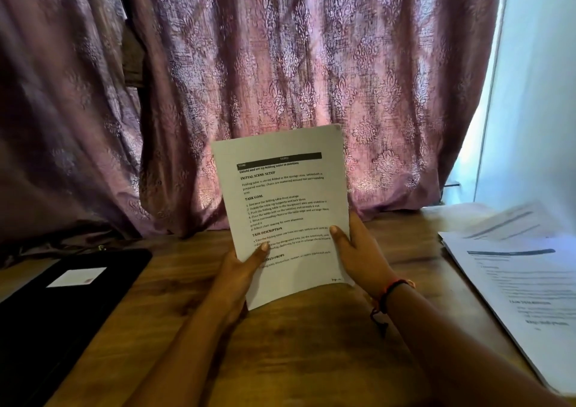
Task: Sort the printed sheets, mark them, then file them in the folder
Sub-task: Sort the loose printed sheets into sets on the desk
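Both hands pinch one printed sheet (283, 207) upright above the counter (311, 344): left hand (240, 269) and right hand (358, 250) at its side edges, bare wood below.

Bare bench (296, 344) runs down the middle; folder (46, 313) blocks its left edge, loose sheets (523, 282) its right edge, curtain (280, 79) its far edge.

Sheet (286, 194): matt white paper. Table (280, 344): smooth grained wood. Curtain (280, 63): textured patterned cloth. Folder (46, 307): matt black.
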